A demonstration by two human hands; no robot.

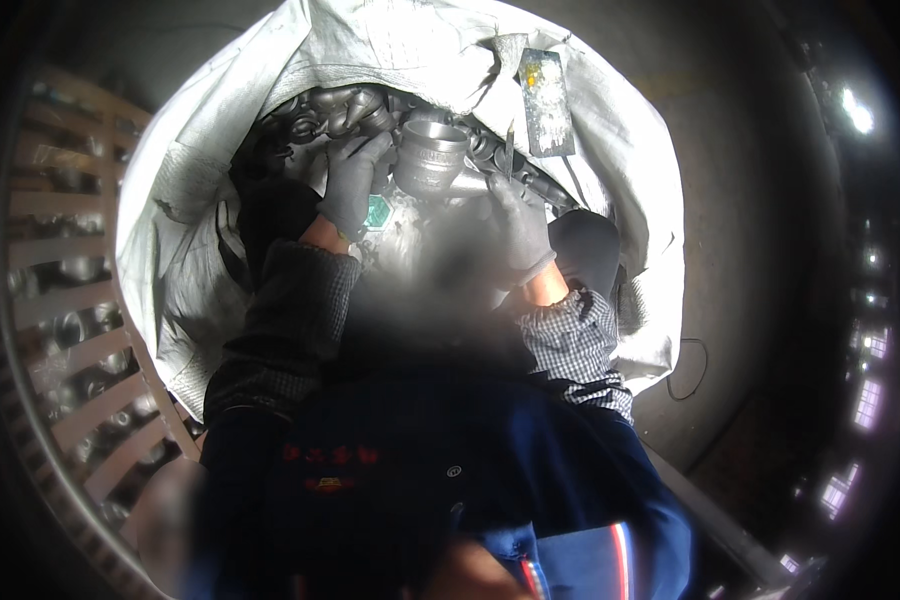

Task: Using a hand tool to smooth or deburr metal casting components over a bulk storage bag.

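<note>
A grey metal pipe fitting [430, 160], with a round open mouth facing up and a narrower branch toward the right, stands between my hands. My left hand [353, 185], in a grey glove, is closed at the fitting's left side, its fingertips against the body. My right hand [522, 228], gloved too, is by the end of the branch. From its closed fingers a thin dark blade-like tool [510, 155] points up; its handle is hidden in the glove. Below my left hand lies a small green piece [378, 212]. A dark blur hides part of the space between my wrists.
A large white woven sack [175, 165] with folded-down edges surrounds my arms. More metal fittings [345, 108] are heaped at its far side. A stained, worn rectangular plate [547, 103] rests on its far right rim. A slatted brown crate [70, 290] holding metal parts stands left.
</note>
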